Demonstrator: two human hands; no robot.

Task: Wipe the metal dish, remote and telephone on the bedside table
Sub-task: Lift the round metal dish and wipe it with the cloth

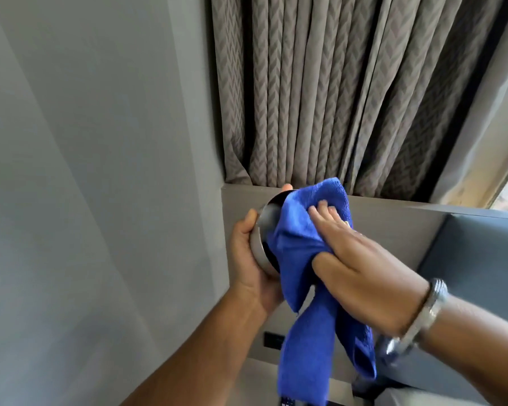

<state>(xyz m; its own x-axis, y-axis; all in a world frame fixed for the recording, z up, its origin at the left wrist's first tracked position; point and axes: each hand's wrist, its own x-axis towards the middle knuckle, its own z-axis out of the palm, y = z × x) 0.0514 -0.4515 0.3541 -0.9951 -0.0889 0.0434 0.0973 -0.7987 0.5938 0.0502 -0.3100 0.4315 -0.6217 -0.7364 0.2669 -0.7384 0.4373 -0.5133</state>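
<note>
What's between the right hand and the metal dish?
Head view: the blue cloth lies between the right hand and the metal dish, which the left hand holds.

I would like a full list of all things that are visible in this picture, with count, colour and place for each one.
metal dish: one, silver, held up in front of the wall corner, tilted on its side
cloth: one, blue, pressed into the dish, its tail hanging down
curtain: one, grey-brown with zigzag pattern, top centre
wall: grey, left side
ledge: one, grey-beige, below the curtain
wall socket: one, black, low centre
bracelet: one, silver, on the right wrist
left hand: one, grip around the dish
right hand: one, flat on the cloth
</note>
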